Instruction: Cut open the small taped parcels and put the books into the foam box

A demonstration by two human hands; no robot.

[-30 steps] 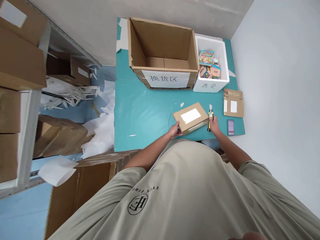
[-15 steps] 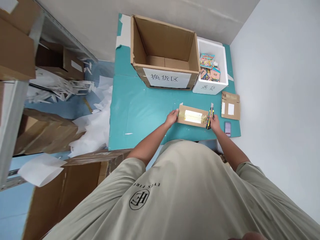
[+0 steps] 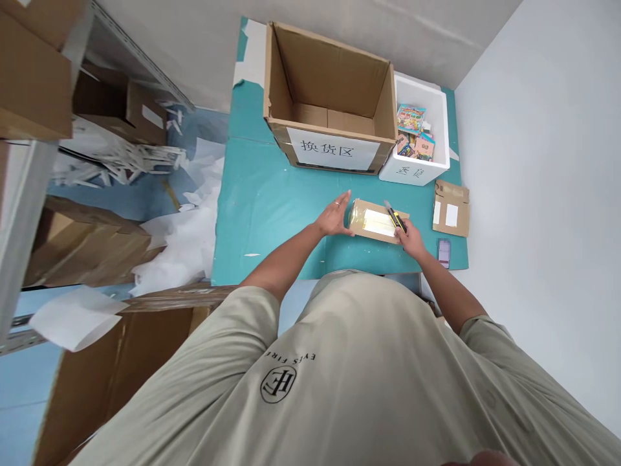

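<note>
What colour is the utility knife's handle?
The utility knife has a yellow and black handle, best seen in the head view.

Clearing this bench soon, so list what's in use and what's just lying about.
In use: left hand on the taped cardboard parcel; right hand gripping the yellow utility knife.

Lying about: open cardboard box; white foam box; flattened cardboard; phone.

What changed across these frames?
The cardboard parcel turned from skewed to square with the table edge. The right hand tilted the yellow-and-black utility knife from upright to angled over the parcel's taped top. The left hand opened flat against the parcel's end. The open carton, foam box and phone stayed put.
</note>
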